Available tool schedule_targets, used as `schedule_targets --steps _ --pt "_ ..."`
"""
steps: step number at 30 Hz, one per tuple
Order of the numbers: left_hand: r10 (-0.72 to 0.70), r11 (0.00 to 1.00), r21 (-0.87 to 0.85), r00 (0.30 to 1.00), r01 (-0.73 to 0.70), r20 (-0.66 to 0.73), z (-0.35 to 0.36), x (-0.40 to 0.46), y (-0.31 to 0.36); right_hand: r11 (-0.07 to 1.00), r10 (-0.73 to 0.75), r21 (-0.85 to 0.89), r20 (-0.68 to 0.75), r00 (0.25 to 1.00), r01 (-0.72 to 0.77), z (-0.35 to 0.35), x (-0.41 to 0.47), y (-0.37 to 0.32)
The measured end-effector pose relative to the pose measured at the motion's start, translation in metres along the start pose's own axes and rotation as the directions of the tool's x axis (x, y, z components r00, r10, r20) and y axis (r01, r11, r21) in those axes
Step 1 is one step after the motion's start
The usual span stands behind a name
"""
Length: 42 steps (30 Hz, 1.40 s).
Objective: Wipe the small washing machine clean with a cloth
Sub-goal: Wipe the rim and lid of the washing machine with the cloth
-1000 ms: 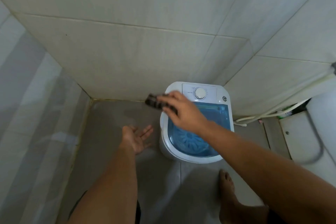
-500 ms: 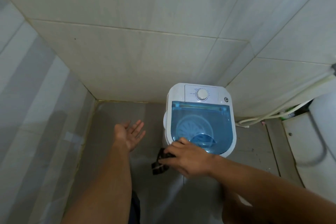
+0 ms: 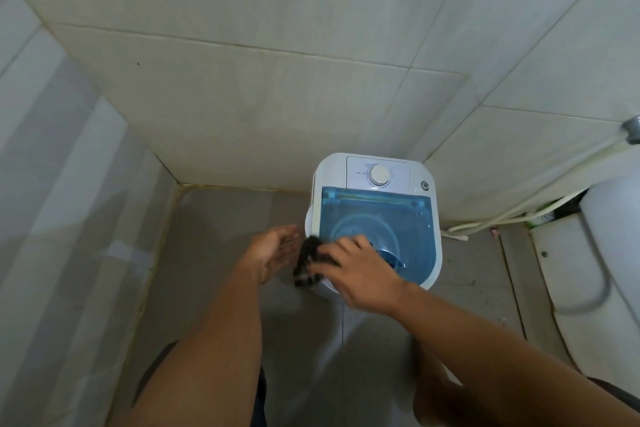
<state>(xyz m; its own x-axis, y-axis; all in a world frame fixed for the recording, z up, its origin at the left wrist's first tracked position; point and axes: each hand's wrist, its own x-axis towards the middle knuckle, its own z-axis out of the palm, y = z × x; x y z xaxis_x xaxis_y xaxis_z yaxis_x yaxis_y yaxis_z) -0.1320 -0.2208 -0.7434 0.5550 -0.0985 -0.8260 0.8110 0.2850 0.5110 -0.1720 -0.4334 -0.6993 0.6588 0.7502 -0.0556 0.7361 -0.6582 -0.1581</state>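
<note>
A small white washing machine (image 3: 394, 168) with a blue see-through lid (image 3: 412, 222) and a round dial stands on the floor in the tiled corner. My right hand (image 3: 360, 270) holds a dark checked cloth (image 3: 306, 263) against the machine's front left edge, and part of the cloth hangs over the side. My left hand (image 3: 273, 251) hovers just left of the cloth with its palm turned toward the machine and its fingers straight, holding nothing.
Tiled walls close in behind and to the left. A white hose (image 3: 519, 211) runs along the right wall to a grey fitting (image 3: 632, 128). A white toilet (image 3: 602, 253) sits at the right. My foot (image 3: 440, 392) stands on the grey floor below the machine.
My right hand swept the cloth from the machine's back left corner down to its front left edge. My left hand moved right, closer to the cloth.
</note>
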Motion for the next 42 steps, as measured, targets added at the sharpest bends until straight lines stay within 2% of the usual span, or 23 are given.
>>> schedule_targets --steps 2,4,5,7,9,10,11,13,15,17,18,19,21,22,23,24,27,29,32,35,37,40,42 --pt "-0.001 1.0 0.008 1.0 0.001 -0.001 -0.003 0.004 0.0 0.986 -0.163 -0.006 0.107 0.981 0.165 -0.01 -0.021 0.005" --pt "0.002 1.0 0.022 1.0 -0.003 0.008 -0.002 0.006 0.0 0.979 -0.202 0.002 0.109 0.973 0.203 -0.02 -0.029 0.02" --pt "0.004 0.999 0.036 1.0 -0.005 0.016 0.001 0.005 -0.001 0.988 -0.154 0.011 0.07 0.986 0.154 -0.025 -0.029 0.031" --pt "0.017 0.998 0.057 1.0 -0.018 0.021 0.009 0.001 -0.001 0.996 0.068 0.069 -0.059 0.996 -0.064 -0.035 -0.022 0.057" --pt "0.037 0.997 0.067 0.999 -0.037 0.005 0.015 -0.001 -0.002 0.947 0.312 0.125 -0.135 0.941 -0.296 -0.04 -0.011 0.076" --pt "0.046 0.997 0.067 0.999 -0.046 -0.006 0.016 -0.001 -0.002 0.92 0.387 0.123 -0.116 0.915 -0.373 -0.039 -0.005 0.078" --pt "0.052 0.997 0.063 0.998 -0.051 -0.019 0.017 0.001 -0.003 0.908 0.414 0.103 -0.077 0.907 -0.406 -0.036 0.001 0.075" --pt "0.052 0.998 0.039 0.998 -0.05 -0.038 0.017 0.006 -0.002 0.931 0.355 0.091 0.004 0.935 -0.354 -0.026 0.006 0.052" --pt "0.046 0.998 0.036 0.998 -0.045 -0.048 0.017 0.01 -0.004 0.941 0.222 0.237 0.101 0.97 -0.24 -0.022 0.004 0.02" --pt "0.058 0.998 0.021 0.997 -0.057 -0.042 0.017 0.013 -0.004 0.837 0.15 0.499 0.183 0.972 -0.223 -0.021 0.001 -0.002" --pt "0.066 0.998 0.003 0.997 -0.066 -0.039 0.016 0.014 -0.004 0.751 0.186 0.606 0.187 0.965 -0.262 -0.025 0.003 -0.006" --pt "0.075 0.997 -0.01 0.996 -0.076 -0.037 0.017 0.014 -0.004 0.656 0.264 0.691 0.169 0.95 -0.305 -0.029 0.008 -0.004" --pt "0.071 0.997 -0.015 0.997 -0.072 -0.013 0.017 0.011 -0.004 0.453 0.47 0.806 0.147 0.87 -0.381 -0.035 0.023 0.011" --pt "0.059 0.998 -0.016 0.998 -0.059 0.0 0.016 0.009 -0.003 0.401 0.552 0.823 0.133 0.823 -0.402 -0.037 0.032 0.02" --pt "0.049 0.999 -0.017 0.999 -0.049 0.004 0.016 0.007 -0.002 0.412 0.602 0.81 0.103 0.792 -0.418 -0.04 0.041 0.029" --pt "0.044 0.999 -0.014 0.999 -0.044 -0.001 0.016 0.006 -0.003 0.475 0.627 0.756 0.068 0.776 -0.45 -0.04 0.049 0.035" --pt "0.045 0.999 -0.011 0.999 -0.045 -0.012 0.016 0.002 -0.001 0.745 0.618 0.372 -0.072 0.783 -0.554 -0.033 0.064 0.042" --pt "0.044 0.999 -0.005 0.999 -0.044 -0.007 0.015 0.002 -0.001 0.791 0.609 0.221 -0.206 0.766 -0.57 -0.028 0.067 0.04" --pt "0.047 0.999 0.007 0.999 -0.047 0.009 0.014 0.003 0.0 0.844 0.536 0.156 -0.258 0.804 -0.513 -0.017 0.061 0.034" --pt "0.05 0.999 -0.002 0.998 -0.05 0.027 0.013 0.006 -0.002 0.864 0.503 0.096 -0.173 0.847 -0.494 -0.003 0.046 0.024" --pt "0.057 0.998 -0.002 0.997 -0.057 0.042 0.011 0.007 -0.004 0.876 0.479 0.14 -0.142 0.866 -0.462 0.004 0.04 0.014" --pt "0.066 0.998 0.0 0.996 -0.066 0.067 0.009 0.001 -0.005 0.948 0.296 0.162 -0.137 0.945 -0.273 0.015 0.024 -0.006" --pt "0.047 0.998 -0.04 0.989 -0.042 0.142 0.005 -0.001 -0.004 0.972 0.188 0.159 -0.102 0.977 -0.171 0.016 0.002 -0.01"
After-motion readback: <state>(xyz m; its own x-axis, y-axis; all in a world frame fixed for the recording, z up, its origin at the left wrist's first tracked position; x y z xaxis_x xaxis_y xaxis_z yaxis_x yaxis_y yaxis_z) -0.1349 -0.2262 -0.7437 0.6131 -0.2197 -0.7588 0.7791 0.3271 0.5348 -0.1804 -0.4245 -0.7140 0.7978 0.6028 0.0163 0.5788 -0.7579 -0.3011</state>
